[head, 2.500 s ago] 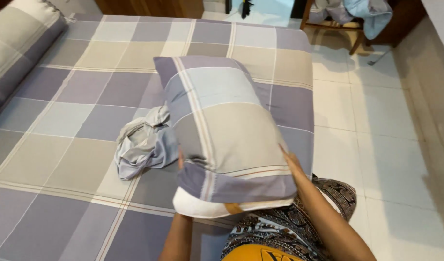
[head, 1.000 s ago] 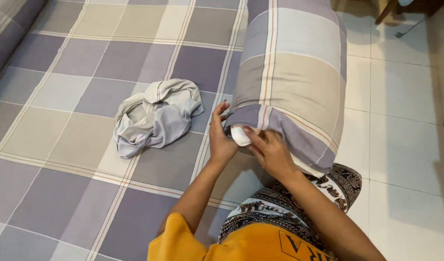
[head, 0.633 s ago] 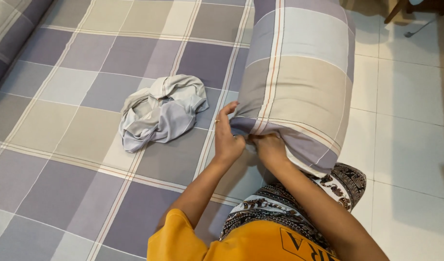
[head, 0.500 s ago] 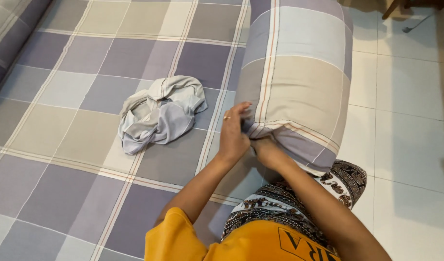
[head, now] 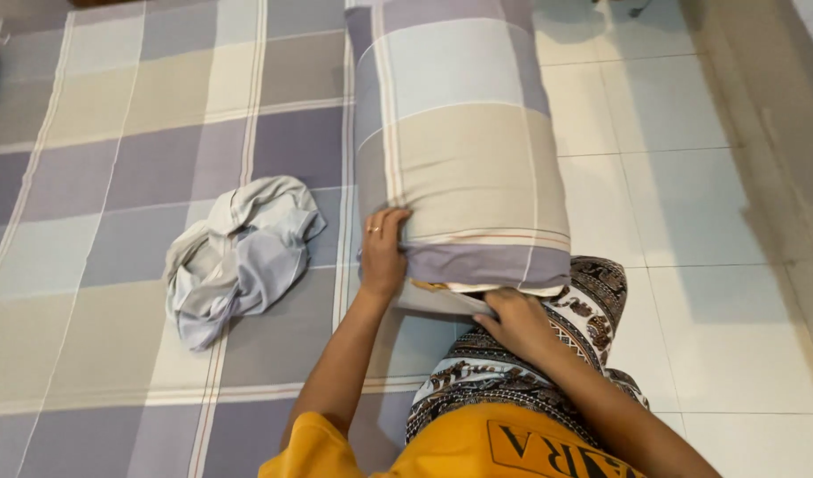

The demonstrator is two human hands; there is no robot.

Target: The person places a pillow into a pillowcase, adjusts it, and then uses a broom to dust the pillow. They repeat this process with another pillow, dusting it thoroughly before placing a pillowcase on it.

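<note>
Left hand: fingers curled over the near-left corner of the pillow, gripping its checked case
Right hand: tucked under the pillow's near end, fingers hidden, grip cannot be told
Pillow: at the bed's right edge, near end raised
Crumpled cloth: left of it, apart
Bed sheet: checked
Floor: pale tiles, right
</note>
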